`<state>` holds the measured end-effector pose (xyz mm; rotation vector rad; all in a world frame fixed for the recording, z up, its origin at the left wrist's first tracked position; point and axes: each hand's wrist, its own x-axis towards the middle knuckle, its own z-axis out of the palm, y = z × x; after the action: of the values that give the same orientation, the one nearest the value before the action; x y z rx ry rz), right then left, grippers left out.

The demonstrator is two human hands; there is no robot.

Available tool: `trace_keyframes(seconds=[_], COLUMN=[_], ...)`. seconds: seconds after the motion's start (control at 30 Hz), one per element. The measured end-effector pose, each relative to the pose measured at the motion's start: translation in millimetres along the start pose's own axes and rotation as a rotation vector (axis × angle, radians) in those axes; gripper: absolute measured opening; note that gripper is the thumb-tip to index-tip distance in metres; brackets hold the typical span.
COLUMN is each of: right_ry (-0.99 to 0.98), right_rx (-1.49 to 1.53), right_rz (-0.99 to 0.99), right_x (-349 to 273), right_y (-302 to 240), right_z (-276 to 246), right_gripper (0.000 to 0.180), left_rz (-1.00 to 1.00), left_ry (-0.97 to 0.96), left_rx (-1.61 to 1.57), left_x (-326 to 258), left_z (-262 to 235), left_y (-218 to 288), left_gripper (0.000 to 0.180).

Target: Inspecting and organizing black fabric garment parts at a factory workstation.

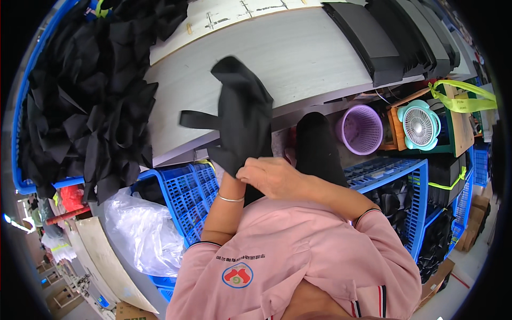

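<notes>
A black fabric piece (242, 112) with a strap-like flap sticking out to the left hangs over the table's near edge. My left forearm (220, 220), with a bangle at the wrist, runs up into this fabric. The cloth covers the left hand, so its fingers are hidden; it appears to be inside the piece. My right hand (272, 177) reaches across my body, its fingers closed on the lower edge of the black fabric by the left wrist.
A blue crate (20, 160) heaped with black fabric pieces (88, 101) is at the left. On the grey table (184, 80), black panels (368, 40) lie in stacks at far right. A purple basket (360, 129), a turquoise fan (420, 126) and a blue crate (418, 208) are at right.
</notes>
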<state>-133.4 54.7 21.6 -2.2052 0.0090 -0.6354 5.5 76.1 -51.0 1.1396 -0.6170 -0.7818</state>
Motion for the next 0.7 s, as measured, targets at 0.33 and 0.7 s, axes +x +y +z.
trace_keyframes(seconds=[0.33, 0.7], right_ry=[0.074, 0.666], right_rx=[0.418, -0.489], right_rz=[0.418, 0.232], right_x=[-43.5, -6.2], right_y=[-7.2, 22.5], right_z=[-17.0, -43.6], right_gripper=[0.019, 0.066], left_rz=[-0.023, -0.258], left_ry=[-0.123, -0.023], left_rx=[-0.059, -0.251], left_x=[-6.4, -68.0], left_z=[2.5, -3.2], left_y=[21.7, 2.1], left_gripper=[0.041, 0.04])
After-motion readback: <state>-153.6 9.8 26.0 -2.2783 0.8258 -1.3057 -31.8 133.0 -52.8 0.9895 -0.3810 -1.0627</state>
